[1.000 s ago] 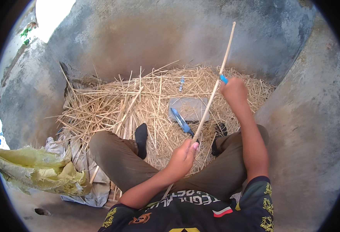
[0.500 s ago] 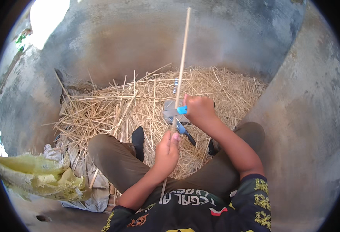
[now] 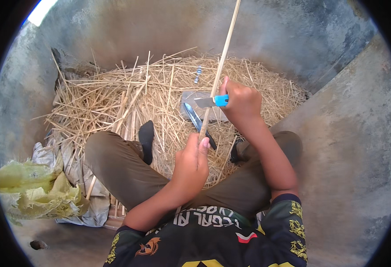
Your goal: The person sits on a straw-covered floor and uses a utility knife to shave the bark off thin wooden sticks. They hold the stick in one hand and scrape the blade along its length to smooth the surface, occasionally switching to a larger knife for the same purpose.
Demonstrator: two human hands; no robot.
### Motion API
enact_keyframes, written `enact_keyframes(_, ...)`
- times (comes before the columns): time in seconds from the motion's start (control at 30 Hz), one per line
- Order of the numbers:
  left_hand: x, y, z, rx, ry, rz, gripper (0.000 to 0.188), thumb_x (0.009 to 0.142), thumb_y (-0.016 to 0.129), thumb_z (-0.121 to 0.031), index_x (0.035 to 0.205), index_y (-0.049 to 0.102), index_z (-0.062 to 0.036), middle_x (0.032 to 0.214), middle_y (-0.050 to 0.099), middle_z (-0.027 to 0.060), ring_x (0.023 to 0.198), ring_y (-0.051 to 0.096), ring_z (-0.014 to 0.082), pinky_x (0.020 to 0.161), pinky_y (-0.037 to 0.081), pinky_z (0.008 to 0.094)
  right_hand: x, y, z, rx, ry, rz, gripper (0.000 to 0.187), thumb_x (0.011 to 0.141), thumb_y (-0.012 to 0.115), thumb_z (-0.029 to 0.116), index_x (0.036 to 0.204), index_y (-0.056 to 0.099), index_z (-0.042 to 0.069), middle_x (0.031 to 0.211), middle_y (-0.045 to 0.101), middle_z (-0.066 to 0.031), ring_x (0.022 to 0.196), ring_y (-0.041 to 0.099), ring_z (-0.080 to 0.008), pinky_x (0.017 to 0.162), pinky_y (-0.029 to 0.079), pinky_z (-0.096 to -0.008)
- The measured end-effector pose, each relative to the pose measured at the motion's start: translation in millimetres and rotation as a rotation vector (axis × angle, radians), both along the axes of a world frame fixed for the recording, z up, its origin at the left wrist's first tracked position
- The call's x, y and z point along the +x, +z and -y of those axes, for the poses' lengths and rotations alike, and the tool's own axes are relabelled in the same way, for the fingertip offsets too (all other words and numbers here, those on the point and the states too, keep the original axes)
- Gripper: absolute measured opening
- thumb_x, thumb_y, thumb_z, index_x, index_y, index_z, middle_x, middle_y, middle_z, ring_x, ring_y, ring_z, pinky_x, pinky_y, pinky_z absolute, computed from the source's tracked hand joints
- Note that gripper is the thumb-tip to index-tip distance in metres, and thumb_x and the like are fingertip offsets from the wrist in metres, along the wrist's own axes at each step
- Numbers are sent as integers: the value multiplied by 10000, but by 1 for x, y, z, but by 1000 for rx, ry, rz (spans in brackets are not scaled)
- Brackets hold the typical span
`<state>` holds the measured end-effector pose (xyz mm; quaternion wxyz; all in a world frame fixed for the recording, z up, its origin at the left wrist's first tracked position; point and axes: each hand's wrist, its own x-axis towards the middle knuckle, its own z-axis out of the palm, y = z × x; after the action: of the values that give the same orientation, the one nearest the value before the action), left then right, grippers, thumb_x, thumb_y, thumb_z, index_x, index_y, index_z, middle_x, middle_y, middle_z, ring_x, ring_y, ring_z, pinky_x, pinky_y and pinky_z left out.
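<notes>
My left hand is wrapped round the lower part of a long, thin bamboo strip, which slants up and to the right past the upper edge of the picture. In my right hand is a blue cutter knife. Its wide metal blade lies across the strip, a short way above my left hand. Below them a kitchen knife with a dark handle rests partly on a grey flat slab; the strip and my left hand cover part of its handle.
Loose straw-coloured slivers are heaped between and beyond my bent legs. A small blue-and-silver strip lies on them. Crumpled yellowish sheeting and pale sacking are at the left. Concrete walls stand beyond and at the right.
The blade now sits farther along the strip from my left hand. The strip leans more to the right. The whole view has shifted, so the slab and slivers appear higher in the picture.
</notes>
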<state>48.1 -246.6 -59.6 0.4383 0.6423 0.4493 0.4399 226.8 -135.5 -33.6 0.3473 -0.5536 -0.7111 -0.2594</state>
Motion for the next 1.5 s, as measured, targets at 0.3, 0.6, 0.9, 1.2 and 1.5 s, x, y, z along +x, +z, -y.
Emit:
enact_keyframes(0.3,2,5,22,-63,-248,149,136,1056,512,-152,1021,534,-22,597,523,121,497,561,199,488,391,357,102,131,-39,-256,-580,-390,354,924,561,241,702,683,-5,644,660,-151,563,632,-271,572,505,-414)
enact_keyframes(0.6,-5,7,17,-177,-248,197,160,1069,518,-190,1040,553,-36,669,479,-3,620,440,49,547,379,278,92,136,14,-51,-405,-156,393,946,596,281,660,644,16,530,564,-138,523,605,-294,548,466,-433)
enact_keyframes(0.9,-6,5,21,-52,-99,157,120,1043,553,-154,1031,553,-34,585,500,69,514,471,84,477,370,315,20,64,47,-309,-208,214,283,956,582,225,768,746,92,596,647,-123,497,646,-316,494,515,-417)
enact_keyframes(1.2,-3,1,21,-43,-42,132,100,1037,554,-134,1013,555,-37,572,492,72,498,470,103,474,370,322,47,141,-30,-538,-548,-36,219,889,581,150,943,765,45,826,736,-167,748,734,-309,659,570,-431)
enact_keyframes(1.5,0,8,24,-56,-164,151,170,1051,545,-181,1008,550,-16,608,501,49,536,464,84,499,372,304,192,210,-65,-127,-764,-226,319,914,585,250,1005,730,-19,918,740,-210,845,741,-318,716,574,-452)
